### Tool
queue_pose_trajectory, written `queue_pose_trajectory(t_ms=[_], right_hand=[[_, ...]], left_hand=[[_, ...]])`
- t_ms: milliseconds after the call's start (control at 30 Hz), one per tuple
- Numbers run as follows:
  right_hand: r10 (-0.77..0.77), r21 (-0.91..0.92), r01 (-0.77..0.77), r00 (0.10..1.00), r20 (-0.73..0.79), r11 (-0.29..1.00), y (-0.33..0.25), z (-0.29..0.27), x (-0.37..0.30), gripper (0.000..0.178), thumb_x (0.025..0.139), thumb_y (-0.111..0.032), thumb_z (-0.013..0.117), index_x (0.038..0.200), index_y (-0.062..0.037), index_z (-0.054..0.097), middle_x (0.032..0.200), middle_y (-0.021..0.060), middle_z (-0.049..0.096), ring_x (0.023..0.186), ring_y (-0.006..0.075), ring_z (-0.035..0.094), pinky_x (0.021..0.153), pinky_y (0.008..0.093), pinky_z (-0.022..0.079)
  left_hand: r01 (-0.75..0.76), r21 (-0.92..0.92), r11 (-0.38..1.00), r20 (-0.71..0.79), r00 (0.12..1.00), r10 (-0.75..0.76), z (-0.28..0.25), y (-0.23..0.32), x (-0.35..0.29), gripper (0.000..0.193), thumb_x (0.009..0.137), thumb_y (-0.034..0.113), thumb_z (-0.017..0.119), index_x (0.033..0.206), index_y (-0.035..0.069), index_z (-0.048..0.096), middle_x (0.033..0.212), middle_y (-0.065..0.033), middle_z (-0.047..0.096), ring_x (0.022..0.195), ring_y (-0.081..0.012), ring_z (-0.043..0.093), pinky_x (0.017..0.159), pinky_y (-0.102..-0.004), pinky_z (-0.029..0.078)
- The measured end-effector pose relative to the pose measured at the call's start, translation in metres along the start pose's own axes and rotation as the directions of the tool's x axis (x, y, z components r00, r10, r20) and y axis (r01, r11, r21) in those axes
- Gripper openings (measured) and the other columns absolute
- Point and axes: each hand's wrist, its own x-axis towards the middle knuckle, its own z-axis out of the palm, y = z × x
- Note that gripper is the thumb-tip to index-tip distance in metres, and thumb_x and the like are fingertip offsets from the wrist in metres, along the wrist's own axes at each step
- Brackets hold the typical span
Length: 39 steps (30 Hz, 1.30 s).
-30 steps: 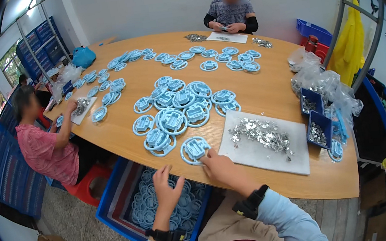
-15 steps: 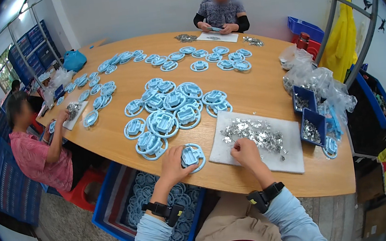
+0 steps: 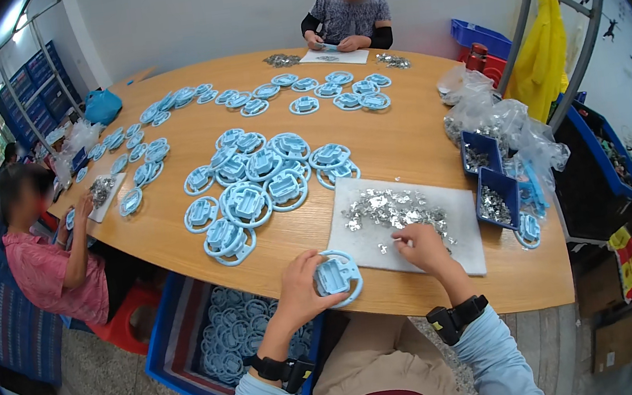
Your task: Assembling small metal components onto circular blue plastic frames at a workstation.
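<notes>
My left hand [image 3: 303, 287] grips a light blue plastic ring-shaped part [image 3: 334, 277] by its left side, tilted at the table's front edge. My right hand [image 3: 422, 248] is over the white board [image 3: 338, 236], thumb and fingertips pinched together at the near side of a heap of small shiny metal pieces [image 3: 404, 209]. What the pinch holds, if anything, is too small to make out. Left of the board lies a pile of similar blue parts [image 3: 246, 204], overlapping one another.
Two blue bins [image 3: 497, 211] of metal pieces stand right of the board, beside clear plastic bags [image 3: 508, 122]. A large blue crate [image 3: 197, 386] of blue parts sits below the table edge. Co-workers sit at the left [image 3: 55, 261] and far side [image 3: 350, 15]; more blue parts [image 3: 266, 91] lie between.
My left hand has shifted right with the blue part, which is now tilted up more. My right hand has moved slightly right, its fingertips turned more toward the metal pieces. The whole view has shifted a little.
</notes>
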Motion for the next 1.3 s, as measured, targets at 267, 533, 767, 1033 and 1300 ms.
queue_pose_trajectory(t_ms=[267, 533, 767, 1033, 1300], right_hand=[[-0.236, -0.148, 0.258, 0.961, 0.147, 0.955, 0.007, 0.014, 0.005, 0.012, 0.074, -0.009, 0.064, 0.086, -0.0064, 0.066, 0.081, 0.0099, 0.06, 0.071, 0.0307, 0.059, 0.063, 0.0381, 0.047], [-0.022, 0.169, 0.067, 0.966, -0.258, 0.983, -0.023, 0.017, -0.011, 0.006, 0.071, -0.01, 0.066, 0.073, -0.0046, 0.064, 0.069, 0.0102, 0.059, 0.057, 0.0247, 0.056, 0.051, 0.0324, 0.043], [-0.05, 0.162, 0.118, 0.926, -0.374, 0.98, -0.026, 0.039, -0.025, 0.007, 0.072, -0.01, 0.065, 0.075, -0.0041, 0.063, 0.077, 0.009, 0.061, 0.063, 0.0275, 0.06, 0.057, 0.0343, 0.049], [-0.209, -0.178, 0.16, 0.93, -0.302, 0.971, -0.03, 0.046, -0.033, 0.01, 0.072, -0.01, 0.064, 0.081, -0.0077, 0.06, 0.083, 0.0079, 0.058, 0.06, 0.0266, 0.06, 0.053, 0.0351, 0.049], [-0.067, 0.089, 0.099, 0.948, -0.31, 0.991, -0.031, 0.042, -0.032, 0.013, 0.074, -0.01, 0.063, 0.087, -0.0062, 0.061, 0.085, 0.0102, 0.057, 0.066, 0.0298, 0.06, 0.059, 0.0377, 0.05]], left_hand=[[-0.119, 0.057, 0.991, 0.063, 0.991, 0.116, 0.023, 0.016, 0.019, 0.068, 0.056, 0.039, 0.079, 0.111, 0.008, 0.055, 0.12, -0.0141, 0.049, 0.113, -0.0308, 0.045, 0.094, -0.0409, 0.032], [-0.185, 0.04, 0.982, 0.059, 0.981, 0.183, 0.059, 0.019, 0.033, 0.072, 0.056, 0.043, 0.079, 0.113, 0.007, 0.054, 0.121, -0.0124, 0.049, 0.112, -0.0289, 0.045, 0.094, -0.0404, 0.032], [-0.158, 0.018, 0.987, -0.06, 0.985, 0.159, 0.058, 0.022, 0.033, 0.047, 0.07, 0.028, 0.071, 0.109, 0.005, 0.057, 0.11, -0.0102, 0.056, 0.104, -0.0276, 0.05, 0.086, -0.0389, 0.037], [-0.174, -0.05, 0.983, -0.161, 0.973, 0.164, 0.069, 0.022, 0.04, 0.015, 0.075, 0.011, 0.063, 0.089, 0.006, 0.063, 0.084, -0.0055, 0.062, 0.081, -0.0245, 0.056, 0.072, -0.0374, 0.039], [-0.182, -0.008, 0.983, -0.105, 0.978, 0.18, 0.068, 0.019, 0.047, 0.011, 0.074, 0.01, 0.063, 0.085, 0.007, 0.064, 0.08, -0.0049, 0.062, 0.079, -0.0242, 0.056, 0.072, -0.0371, 0.04]])
